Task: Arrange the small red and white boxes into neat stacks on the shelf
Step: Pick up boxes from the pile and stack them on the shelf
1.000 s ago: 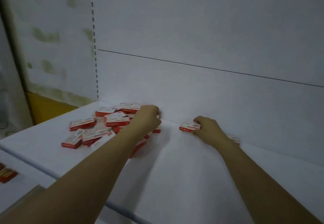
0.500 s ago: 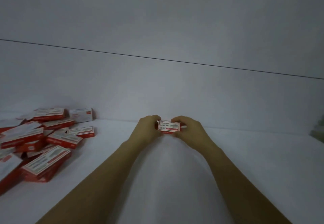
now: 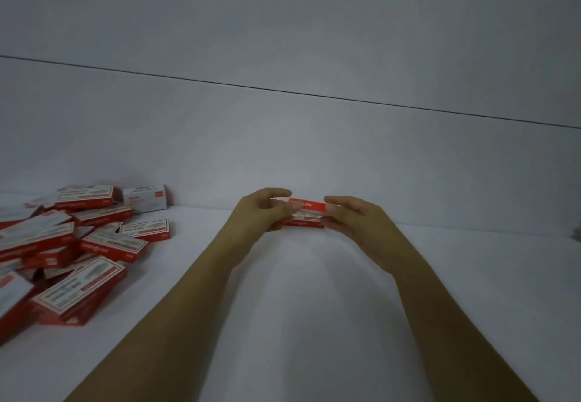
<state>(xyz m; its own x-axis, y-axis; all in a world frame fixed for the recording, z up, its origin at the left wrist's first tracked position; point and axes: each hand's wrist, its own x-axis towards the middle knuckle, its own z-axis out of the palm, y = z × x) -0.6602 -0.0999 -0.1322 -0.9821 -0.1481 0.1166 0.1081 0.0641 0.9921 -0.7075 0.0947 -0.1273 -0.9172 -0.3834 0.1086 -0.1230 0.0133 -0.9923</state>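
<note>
Now L hand (image 3: 261, 213) & R hand (image 3: 355, 216) both pinch one red-white box (image 3: 306, 205) by its ends, right of loose box pile (image 3: 78, 244) on shelf (image 3: 314, 307).

White back panel (image 3: 314, 40) rises behind the shelf (image 3: 314, 323), plain and matt. One thin dark seam (image 3: 283, 89) crosses the panel, sloping down toward the right. Shelf surface is white and flat and meets the panel in a straight line. Lighting is dim and greyish, with soft shadows on the shelf. The object at the far right edge is too indistinct to identify.
</note>
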